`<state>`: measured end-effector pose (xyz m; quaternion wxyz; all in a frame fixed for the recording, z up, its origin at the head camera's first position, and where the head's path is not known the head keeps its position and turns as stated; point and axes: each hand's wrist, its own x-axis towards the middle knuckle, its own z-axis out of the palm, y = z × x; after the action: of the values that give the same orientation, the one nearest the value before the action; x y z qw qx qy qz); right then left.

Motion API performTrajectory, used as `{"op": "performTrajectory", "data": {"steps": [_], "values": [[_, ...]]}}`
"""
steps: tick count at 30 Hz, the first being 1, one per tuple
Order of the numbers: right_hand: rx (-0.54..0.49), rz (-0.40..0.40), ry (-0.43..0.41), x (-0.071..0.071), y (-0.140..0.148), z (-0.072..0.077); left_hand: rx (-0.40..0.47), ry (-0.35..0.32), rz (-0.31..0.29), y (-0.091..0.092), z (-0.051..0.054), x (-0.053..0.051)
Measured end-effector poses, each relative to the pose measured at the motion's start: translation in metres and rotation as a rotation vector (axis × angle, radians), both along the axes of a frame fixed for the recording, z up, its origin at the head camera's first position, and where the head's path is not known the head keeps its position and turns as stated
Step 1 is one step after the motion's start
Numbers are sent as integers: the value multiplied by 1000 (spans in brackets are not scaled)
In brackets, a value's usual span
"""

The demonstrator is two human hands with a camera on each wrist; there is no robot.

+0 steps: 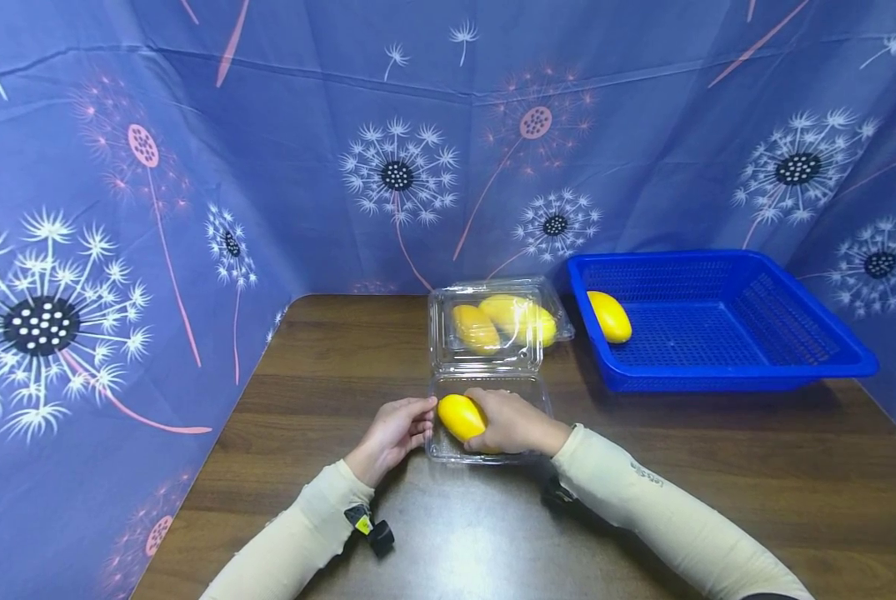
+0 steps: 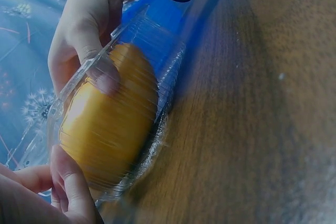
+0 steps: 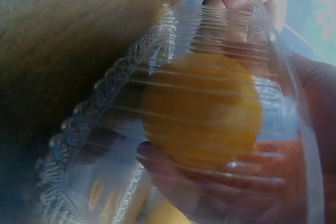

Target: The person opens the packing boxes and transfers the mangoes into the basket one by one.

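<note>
My right hand (image 1: 513, 421) grips a yellow mango (image 1: 460, 417) inside the base of an open clear plastic clamshell box (image 1: 448, 454). Through the ribbed plastic wall, the right wrist view shows the same mango (image 3: 202, 111) with fingers curled round it. At the box's left rim, my left hand (image 1: 397, 431) pinches the edge between thumb and fingers, close to the mango's tip. The box's raised lid (image 1: 440, 333) stands toward the back. In the left wrist view, the mango (image 2: 113, 124) lies tilted behind the clear wall, with the right thumb on it.
Behind the lid sits a second clear box (image 1: 560, 312) with several mangoes (image 1: 511, 312) in it, partly seen through the lid. To the right stands a blue plastic basket (image 1: 718, 382) holding one mango (image 1: 610, 317). A patterned blue cloth (image 1: 305, 167) hangs behind the wooden table (image 1: 327, 358).
</note>
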<state>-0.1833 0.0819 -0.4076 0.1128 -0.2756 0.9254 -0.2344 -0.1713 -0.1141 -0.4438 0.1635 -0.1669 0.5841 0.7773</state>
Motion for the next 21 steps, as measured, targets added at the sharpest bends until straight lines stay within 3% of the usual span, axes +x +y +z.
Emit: {"op": "performTrajectory", "data": {"steps": [21], "values": [[-28, -15, -6, 2, 6, -2, -12, -12, 4, 1, 0, 0]]}}
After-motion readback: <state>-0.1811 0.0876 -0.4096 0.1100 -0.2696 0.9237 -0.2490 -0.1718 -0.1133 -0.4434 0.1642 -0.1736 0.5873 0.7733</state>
